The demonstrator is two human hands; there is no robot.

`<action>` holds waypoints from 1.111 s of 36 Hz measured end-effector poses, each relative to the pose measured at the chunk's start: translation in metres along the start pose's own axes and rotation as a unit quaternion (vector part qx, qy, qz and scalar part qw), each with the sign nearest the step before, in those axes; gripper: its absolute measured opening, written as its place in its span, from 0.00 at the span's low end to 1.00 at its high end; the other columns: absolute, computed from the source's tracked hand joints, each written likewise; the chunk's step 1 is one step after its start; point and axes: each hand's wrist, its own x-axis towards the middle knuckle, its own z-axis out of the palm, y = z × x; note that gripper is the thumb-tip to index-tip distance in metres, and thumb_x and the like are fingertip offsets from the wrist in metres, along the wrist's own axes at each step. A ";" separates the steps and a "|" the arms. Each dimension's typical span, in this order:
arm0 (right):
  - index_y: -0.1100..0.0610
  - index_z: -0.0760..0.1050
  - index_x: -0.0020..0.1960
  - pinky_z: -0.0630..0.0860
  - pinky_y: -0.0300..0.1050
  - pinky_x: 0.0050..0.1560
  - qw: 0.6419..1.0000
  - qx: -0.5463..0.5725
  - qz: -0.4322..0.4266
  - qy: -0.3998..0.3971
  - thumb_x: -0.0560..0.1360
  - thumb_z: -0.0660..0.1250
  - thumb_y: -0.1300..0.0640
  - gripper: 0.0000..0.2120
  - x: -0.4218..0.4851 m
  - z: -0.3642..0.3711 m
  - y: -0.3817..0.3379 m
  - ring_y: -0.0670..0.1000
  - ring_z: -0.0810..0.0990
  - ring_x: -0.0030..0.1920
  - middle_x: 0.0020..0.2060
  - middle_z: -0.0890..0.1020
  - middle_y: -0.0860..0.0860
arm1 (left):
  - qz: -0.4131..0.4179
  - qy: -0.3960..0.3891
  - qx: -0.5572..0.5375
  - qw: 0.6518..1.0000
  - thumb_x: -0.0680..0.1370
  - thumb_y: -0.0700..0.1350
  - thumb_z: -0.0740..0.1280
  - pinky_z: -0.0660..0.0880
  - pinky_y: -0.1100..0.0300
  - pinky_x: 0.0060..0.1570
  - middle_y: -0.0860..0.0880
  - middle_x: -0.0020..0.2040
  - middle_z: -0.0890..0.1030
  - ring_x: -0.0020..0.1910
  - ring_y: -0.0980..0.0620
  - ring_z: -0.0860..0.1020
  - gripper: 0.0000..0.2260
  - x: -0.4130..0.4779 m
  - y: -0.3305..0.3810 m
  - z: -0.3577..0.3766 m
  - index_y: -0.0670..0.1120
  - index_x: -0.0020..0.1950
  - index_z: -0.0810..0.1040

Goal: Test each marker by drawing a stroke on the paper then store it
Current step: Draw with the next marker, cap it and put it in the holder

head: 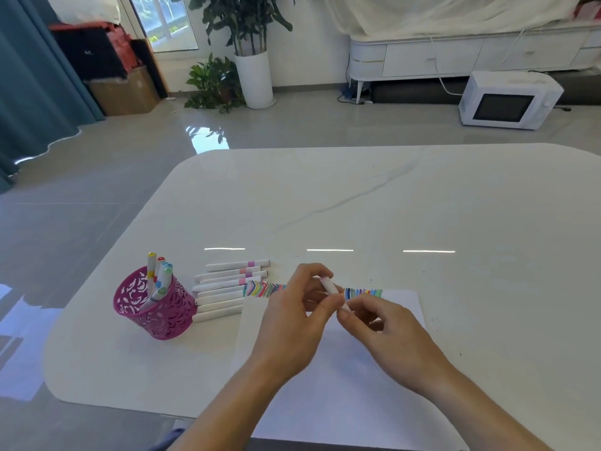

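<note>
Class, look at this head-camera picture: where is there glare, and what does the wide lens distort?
Head view: three bright streaks glare on the glossy table; window light reflects off the floor; the table's far edge bows, wide-angle distortion.

free: table [455, 206] right and far side | blocked: left (marker row [224, 288] beside cup [156, 307])

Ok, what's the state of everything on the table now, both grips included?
left grip: holds the marker's upper part.
right grip: pinches the marker's lower end.
marker: held above the paper; cap state unclear.
paper: flat on the table, coloured strokes along its far edge.
pink holder: upright, several stored markers standing inside.
loose markers: lying side by side between holder and paper.
</note>
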 end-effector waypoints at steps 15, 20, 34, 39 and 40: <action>0.44 0.73 0.49 0.71 0.38 0.38 0.962 -0.263 -0.063 -0.022 0.81 0.57 0.35 0.15 -0.005 -0.011 0.011 0.45 0.76 0.39 0.38 0.77 0.43 | 0.059 -0.192 0.312 0.928 0.85 0.50 0.56 0.76 0.58 0.46 0.55 0.49 0.79 0.43 0.56 0.75 0.11 -0.001 -0.020 -0.006 0.51 0.58 0.77; 0.42 0.66 0.41 0.65 0.36 0.34 0.946 -0.317 -0.068 -0.027 0.78 0.47 0.29 0.20 -0.005 -0.010 0.012 0.45 0.74 0.36 0.35 0.75 0.42 | 0.079 -0.195 0.331 0.920 0.85 0.46 0.57 0.75 0.59 0.43 0.54 0.46 0.78 0.41 0.55 0.74 0.09 0.000 -0.024 -0.004 0.51 0.54 0.78; 0.50 0.67 0.39 0.69 0.42 0.34 0.936 -0.349 -0.055 -0.007 0.80 0.49 0.30 0.26 -0.011 -0.015 0.018 0.50 0.74 0.31 0.30 0.75 0.47 | 0.083 -0.171 0.304 0.933 0.84 0.47 0.60 0.74 0.62 0.39 0.55 0.40 0.81 0.38 0.56 0.76 0.12 -0.001 -0.018 0.005 0.49 0.47 0.81; 0.49 0.65 0.36 0.67 0.40 0.32 0.935 -0.352 -0.034 -0.018 0.81 0.50 0.31 0.25 -0.012 -0.018 0.014 0.48 0.72 0.30 0.29 0.74 0.46 | 0.084 -0.170 0.305 0.933 0.84 0.47 0.60 0.74 0.63 0.40 0.54 0.40 0.80 0.38 0.56 0.76 0.12 -0.002 -0.017 0.010 0.49 0.46 0.81; 0.49 0.65 0.36 0.67 0.40 0.32 0.936 -0.351 -0.032 -0.017 0.81 0.50 0.31 0.25 -0.013 -0.018 0.014 0.48 0.72 0.30 0.30 0.75 0.46 | 0.084 -0.170 0.304 0.934 0.84 0.46 0.60 0.75 0.62 0.40 0.54 0.40 0.81 0.38 0.55 0.77 0.12 -0.001 -0.016 0.011 0.49 0.47 0.81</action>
